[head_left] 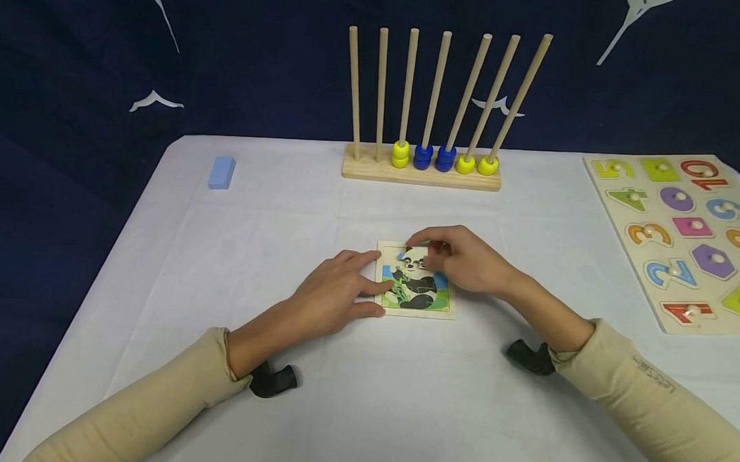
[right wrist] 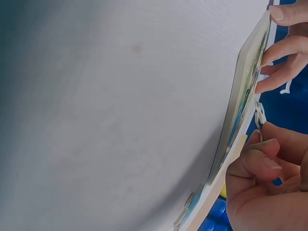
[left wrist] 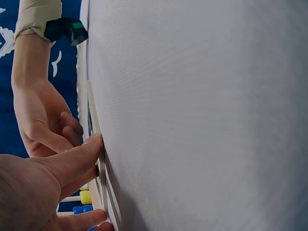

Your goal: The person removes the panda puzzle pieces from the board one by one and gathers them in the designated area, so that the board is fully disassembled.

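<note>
A small panda jigsaw puzzle point(head_left: 413, 302) in a pale square tray point(head_left: 421, 314) lies flat on the white table. My left hand point(head_left: 336, 291) rests at its left side, the fingers spread and fairly straight, fingertips touching the frame and the picture. Over the upper right part, my right hand point(head_left: 468, 259) pinches a small thin puzzle piece point(right wrist: 260, 115) between thumb and finger. In the right wrist view this piece stands tilted, just above the tray. The left wrist view shows the left thumb point(left wrist: 86, 151) against the tray's edge. My right hand hides the tray's upper right corner.
A wooden bead rack point(head_left: 422, 175) with yellow and blue beads stands at the back. To the right lies a number and shape board point(head_left: 647, 271). A light blue block point(head_left: 222, 172) sits at the back left. Dark wrist cameras point(head_left: 273, 380) hang below both cuffs.
</note>
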Motion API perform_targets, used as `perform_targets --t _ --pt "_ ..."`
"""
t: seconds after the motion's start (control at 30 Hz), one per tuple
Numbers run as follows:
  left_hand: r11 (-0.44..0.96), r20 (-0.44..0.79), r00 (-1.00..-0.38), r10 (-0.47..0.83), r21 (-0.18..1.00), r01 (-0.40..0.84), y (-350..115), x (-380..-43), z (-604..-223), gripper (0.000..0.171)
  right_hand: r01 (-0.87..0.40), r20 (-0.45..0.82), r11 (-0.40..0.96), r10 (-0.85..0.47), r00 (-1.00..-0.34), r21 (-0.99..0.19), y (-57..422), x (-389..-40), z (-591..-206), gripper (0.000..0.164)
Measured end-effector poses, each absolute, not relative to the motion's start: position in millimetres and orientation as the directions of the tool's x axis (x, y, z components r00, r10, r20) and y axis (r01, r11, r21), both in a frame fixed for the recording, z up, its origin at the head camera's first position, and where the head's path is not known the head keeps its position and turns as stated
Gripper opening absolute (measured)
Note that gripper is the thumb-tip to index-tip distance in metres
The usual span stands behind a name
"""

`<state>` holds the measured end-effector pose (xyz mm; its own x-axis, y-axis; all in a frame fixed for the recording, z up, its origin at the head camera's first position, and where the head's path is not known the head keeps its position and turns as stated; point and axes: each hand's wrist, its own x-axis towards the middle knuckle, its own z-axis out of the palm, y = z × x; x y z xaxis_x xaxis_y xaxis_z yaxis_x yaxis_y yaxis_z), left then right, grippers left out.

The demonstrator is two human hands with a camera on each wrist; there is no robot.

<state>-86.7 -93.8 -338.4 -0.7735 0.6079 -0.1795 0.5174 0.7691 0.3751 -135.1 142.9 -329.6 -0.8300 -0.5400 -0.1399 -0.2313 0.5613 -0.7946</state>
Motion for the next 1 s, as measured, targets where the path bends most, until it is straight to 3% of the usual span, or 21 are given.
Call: perform_targets --t 1.0 --pt "0.777 -0.171 -0.784 0.597 0.366 0.513 -92 -85 -339 0.044 -0.067 -0.225 0.612 -0.387 -0.894 -0.788 211 -117 -320 0.033"
